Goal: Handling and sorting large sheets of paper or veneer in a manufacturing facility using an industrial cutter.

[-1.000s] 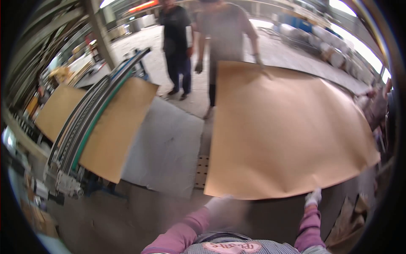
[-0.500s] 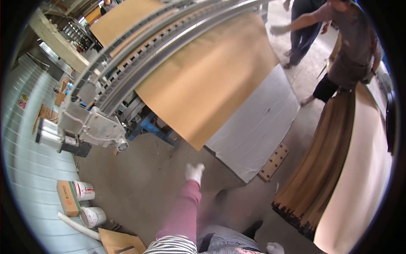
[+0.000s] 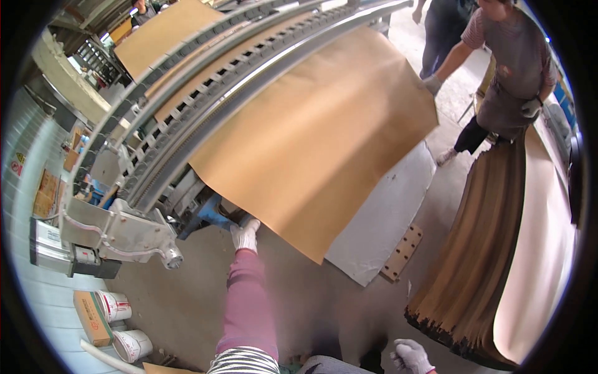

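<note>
Your left hand (image 3: 245, 235), in a white knit glove, is at the near edge of the brown sheet (image 3: 305, 149), its fingertips touching that edge; I cannot tell whether it is closed on it. Your right hand (image 3: 411, 356), gloved too, is well apart from the sheet, low by your body; its fingers are loosely curled and nothing shows in it.

The sheet spreads out from the long rollers of the machine (image 3: 205, 93) and over the grey board (image 3: 389, 218). It hides the machine-side part of that board and leaves a strip bare along the outer edge, from the near corner to the far one. The sheet's own near outer corner pokes a little past the board's near edge.

Across from you, a co-worker (image 3: 514, 71) has a gloved hand (image 3: 431, 85) at the sheet's far outer edge. A second co-worker (image 3: 443, 34) stands behind, only partly in view.

Just beside the board's outer edge, near its near corner, lies a strip with holes (image 3: 402, 252). Farther to your right is a stack (image 3: 470, 249) of brown sheets, with a pale sheet (image 3: 539, 249) along its outer side. On your left, a carton (image 3: 93, 318) stands beside two white buckets (image 3: 132, 345), below the machine's motor (image 3: 68, 252).
</note>
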Demonstrator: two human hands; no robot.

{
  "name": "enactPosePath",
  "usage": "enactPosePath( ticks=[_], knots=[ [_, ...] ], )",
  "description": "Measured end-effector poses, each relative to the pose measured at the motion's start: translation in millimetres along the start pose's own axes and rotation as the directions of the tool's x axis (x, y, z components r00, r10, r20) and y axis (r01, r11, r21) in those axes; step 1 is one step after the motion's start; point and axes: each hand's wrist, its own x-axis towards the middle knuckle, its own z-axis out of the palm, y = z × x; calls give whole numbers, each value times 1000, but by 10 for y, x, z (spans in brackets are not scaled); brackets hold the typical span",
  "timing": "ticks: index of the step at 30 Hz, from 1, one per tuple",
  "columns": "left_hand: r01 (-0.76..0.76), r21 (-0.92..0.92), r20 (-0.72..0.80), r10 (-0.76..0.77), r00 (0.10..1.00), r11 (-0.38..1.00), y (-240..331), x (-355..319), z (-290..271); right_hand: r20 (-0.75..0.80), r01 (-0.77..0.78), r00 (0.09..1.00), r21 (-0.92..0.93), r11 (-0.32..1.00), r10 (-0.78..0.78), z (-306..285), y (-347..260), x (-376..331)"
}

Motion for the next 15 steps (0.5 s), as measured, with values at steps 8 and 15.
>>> enactPosePath(
  ticks=[8,15],
  knots=[
    [246,-309,445,-89,891,919,410,-162,394,-211,-85,976,-116,990,59,-309,287,212],
    [175,-232,529,-27,848,957,711,-151,441,-92,49,994,-148,988,-63,-195,-80,451]
  ],
)
